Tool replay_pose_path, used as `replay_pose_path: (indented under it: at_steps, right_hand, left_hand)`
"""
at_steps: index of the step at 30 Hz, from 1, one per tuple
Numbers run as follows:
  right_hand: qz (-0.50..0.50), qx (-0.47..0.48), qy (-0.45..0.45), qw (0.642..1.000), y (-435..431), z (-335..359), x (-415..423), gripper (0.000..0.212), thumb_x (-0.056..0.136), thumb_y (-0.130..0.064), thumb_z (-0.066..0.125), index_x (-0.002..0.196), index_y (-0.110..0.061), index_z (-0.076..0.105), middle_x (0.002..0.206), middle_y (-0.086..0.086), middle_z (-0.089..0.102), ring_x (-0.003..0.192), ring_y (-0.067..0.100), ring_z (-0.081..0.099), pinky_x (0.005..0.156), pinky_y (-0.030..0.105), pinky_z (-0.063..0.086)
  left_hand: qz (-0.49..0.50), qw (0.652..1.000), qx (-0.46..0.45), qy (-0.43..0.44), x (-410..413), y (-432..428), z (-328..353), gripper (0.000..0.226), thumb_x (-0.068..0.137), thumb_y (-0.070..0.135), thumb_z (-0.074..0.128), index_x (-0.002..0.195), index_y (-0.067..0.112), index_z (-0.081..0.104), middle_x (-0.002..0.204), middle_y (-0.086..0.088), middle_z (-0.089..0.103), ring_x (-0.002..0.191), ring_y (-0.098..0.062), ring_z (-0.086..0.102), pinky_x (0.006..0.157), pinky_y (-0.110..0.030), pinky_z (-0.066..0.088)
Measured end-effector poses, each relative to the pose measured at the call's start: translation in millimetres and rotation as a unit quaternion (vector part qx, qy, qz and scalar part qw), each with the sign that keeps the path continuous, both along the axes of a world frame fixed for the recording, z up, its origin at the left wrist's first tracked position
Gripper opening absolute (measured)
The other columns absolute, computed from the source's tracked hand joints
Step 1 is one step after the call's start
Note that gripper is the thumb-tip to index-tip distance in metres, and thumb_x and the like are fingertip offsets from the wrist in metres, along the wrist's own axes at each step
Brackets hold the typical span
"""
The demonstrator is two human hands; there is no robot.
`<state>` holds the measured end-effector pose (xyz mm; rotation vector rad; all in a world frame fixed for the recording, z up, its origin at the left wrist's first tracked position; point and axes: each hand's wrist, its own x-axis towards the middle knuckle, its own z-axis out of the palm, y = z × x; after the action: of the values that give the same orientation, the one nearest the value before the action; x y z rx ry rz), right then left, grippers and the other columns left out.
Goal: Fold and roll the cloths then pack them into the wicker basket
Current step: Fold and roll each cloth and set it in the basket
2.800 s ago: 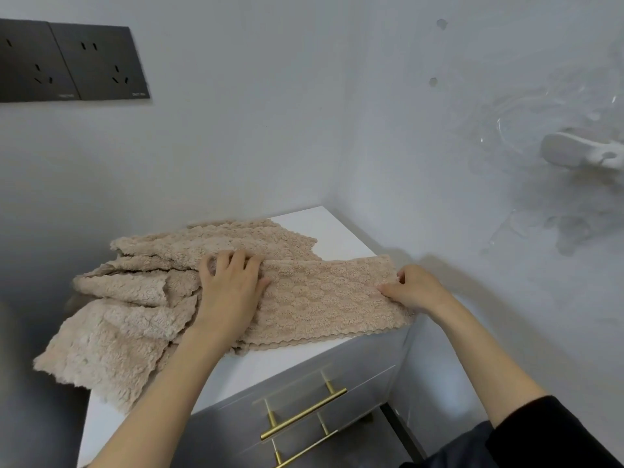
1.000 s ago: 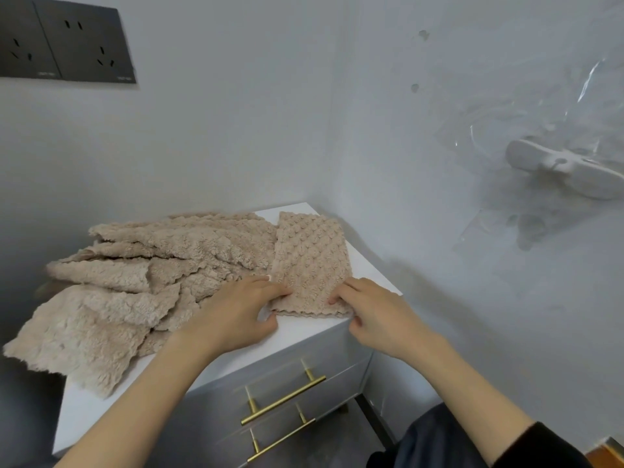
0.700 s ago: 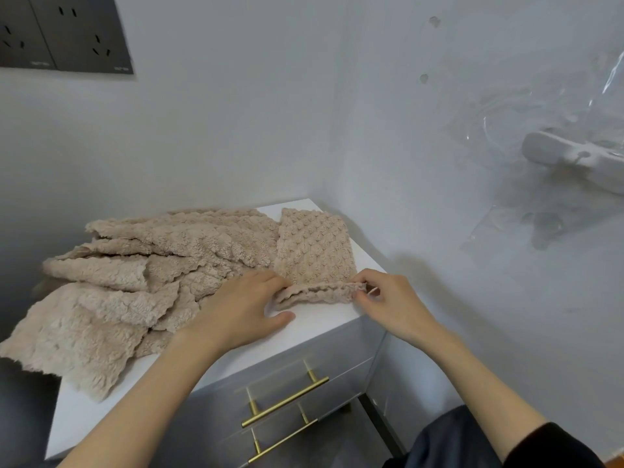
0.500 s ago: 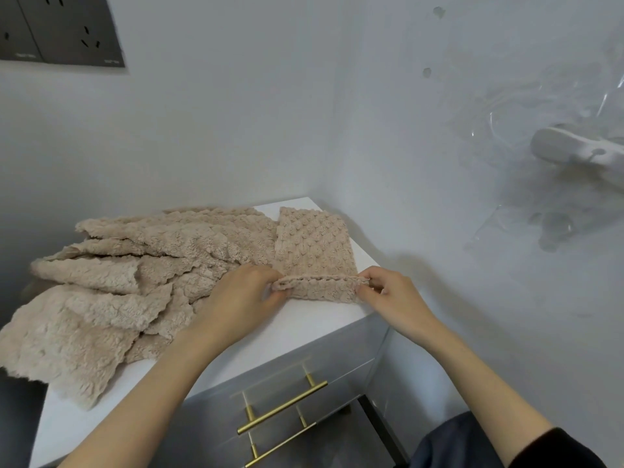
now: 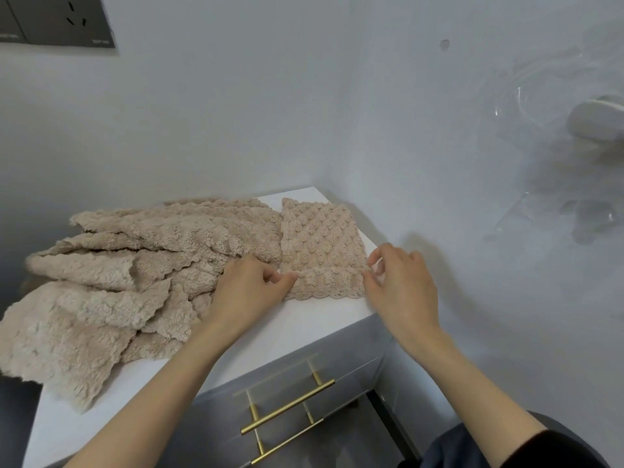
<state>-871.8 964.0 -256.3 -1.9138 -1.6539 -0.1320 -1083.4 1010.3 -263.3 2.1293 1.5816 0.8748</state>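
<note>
A folded beige cloth (image 5: 320,238) lies as a narrow strip on the white cabinet top (image 5: 304,319), at its right end. Its near end is turned over into the start of a roll (image 5: 329,283). My left hand (image 5: 250,288) pinches the roll's left end with thumb and fingers. My right hand (image 5: 401,282) pinches the roll's right end at the cabinet's edge. A heap of several more beige cloths (image 5: 111,282) lies to the left, partly hanging over the cabinet's left side. No wicker basket is in view.
The cabinet stands in a corner between two grey-white walls. Below its top are grey drawers with brass bar handles (image 5: 287,407). Dark wall sockets (image 5: 54,20) sit at the upper left. A white fitting (image 5: 597,119) sticks out of the right wall.
The cloth went from a wide strip to a narrow folded one. Both hands lifted its near edge and rolled it over away from me; the roll has grown slightly.
</note>
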Motion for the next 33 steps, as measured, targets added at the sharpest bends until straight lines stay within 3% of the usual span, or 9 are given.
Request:
replay_pose_path:
  at_steps: [5, 8, 11, 16, 20, 24, 29, 31, 33]
  right_hand:
    - [0.193, 0.102, -0.090, 0.972, -12, -1, -31, 0.043, 0.074, 0.012, 0.067, 0.113, -0.006, 0.068, 0.118, 0.006, 0.066, 0.110, 0.026, 0.061, 0.098, 0.036, 0.046]
    - [0.244, -0.013, -0.134, 0.960, -16, -11, -45, 0.051, 0.088, 0.002, 0.056, 0.138, -0.008, 0.050, 0.143, 0.007, 0.049, 0.136, 0.023, 0.042, 0.116, 0.034, 0.018]
    - [0.250, -0.091, -0.152, 0.952, -13, -20, -39, 0.053, 0.102, -0.014, 0.029, 0.152, -0.016, 0.014, 0.160, -0.002, 0.011, 0.148, 0.012, 0.003, 0.116, 0.022, -0.012]
    - [0.218, -0.131, -0.149, 0.956, -13, -18, -17, 0.050, 0.106, -0.028, 0.018, 0.153, -0.019, 0.006, 0.161, -0.006, 0.003, 0.147, 0.007, -0.003, 0.111, 0.017, -0.016]
    - [0.200, -0.148, -0.148, 0.957, -14, -20, 1, 0.051, 0.106, -0.021, 0.024, 0.153, -0.018, 0.006, 0.161, -0.004, 0.005, 0.147, 0.007, 0.000, 0.112, 0.018, -0.012]
    - [0.199, -0.133, -0.163, 0.957, -11, -19, 12, 0.064, 0.099, -0.001, 0.036, 0.153, -0.020, 0.006, 0.161, -0.005, 0.008, 0.146, 0.006, 0.006, 0.111, 0.018, -0.010]
    - [0.203, -0.114, -0.116, 0.965, -10, -14, 21, 0.064, 0.095, 0.004, 0.036, 0.150, -0.029, 0.026, 0.154, -0.011, 0.029, 0.140, 0.006, 0.025, 0.109, 0.016, 0.001]
    - [0.193, -0.099, -0.094, 0.972, -7, -13, 21, 0.059, 0.094, -0.002, 0.039, 0.145, -0.032, 0.037, 0.143, -0.010, 0.047, 0.132, 0.009, 0.038, 0.113, 0.023, 0.018]
    - [0.166, -0.099, -0.031, 0.981, -5, -7, 21, 0.051, 0.094, -0.012, 0.043, 0.136, -0.040, 0.049, 0.112, -0.010, 0.064, 0.114, 0.010, 0.047, 0.094, 0.028, 0.040]
  left_hand:
    - [-0.001, 1.000, -0.004, 0.004, 3, -1, 1, 0.050, 0.086, 0.044, 0.064, 0.045, 0.015, 0.061, 0.031, 0.009, 0.034, 0.043, -0.009, 0.035, 0.095, -0.045, 0.045]
    - [-0.003, 1.000, -0.013, 0.009, 2, -2, 1, 0.049, 0.086, 0.046, 0.063, 0.045, 0.020, 0.058, 0.038, 0.009, 0.037, 0.060, -0.029, 0.047, 0.097, -0.043, 0.042]
    - [0.001, 1.000, -0.018, 0.000, 2, -2, 0, 0.055, 0.086, 0.043, 0.064, 0.038, 0.025, 0.045, 0.040, 0.010, 0.035, 0.082, -0.047, 0.056, 0.093, -0.044, 0.044]
    - [0.020, 0.999, -0.029, 0.007, 4, -4, 1, 0.044, 0.086, 0.039, 0.064, 0.045, 0.024, 0.054, 0.047, 0.009, 0.042, 0.085, -0.043, 0.058, 0.080, -0.041, 0.050]
    - [0.026, 0.996, 0.082, 0.041, 5, -10, 2, 0.020, 0.087, 0.036, 0.064, 0.075, 0.021, 0.059, 0.083, 0.006, 0.052, 0.088, -0.020, 0.052, 0.073, -0.033, 0.043]
    - [-0.134, 0.966, 0.196, 0.102, 2, -15, 5, 0.011, 0.083, 0.007, 0.070, 0.089, 0.015, 0.074, 0.092, 0.003, 0.070, 0.086, -0.023, 0.061, 0.073, -0.037, 0.050]
    - [-0.141, 0.971, 0.139, 0.137, -3, -16, 0, 0.033, 0.086, 0.015, 0.058, 0.118, 0.020, 0.067, 0.117, 0.007, 0.066, 0.109, -0.017, 0.058, 0.094, -0.034, 0.046]
    - [-0.141, 0.977, 0.103, 0.122, -4, -13, -2, 0.037, 0.088, 0.028, 0.059, 0.124, 0.022, 0.061, 0.123, 0.009, 0.062, 0.115, -0.013, 0.054, 0.098, -0.032, 0.043]
    - [-0.135, 0.983, 0.086, 0.094, -3, -11, -3, 0.035, 0.090, 0.031, 0.060, 0.124, 0.021, 0.060, 0.122, 0.008, 0.061, 0.116, -0.012, 0.053, 0.099, -0.031, 0.042]
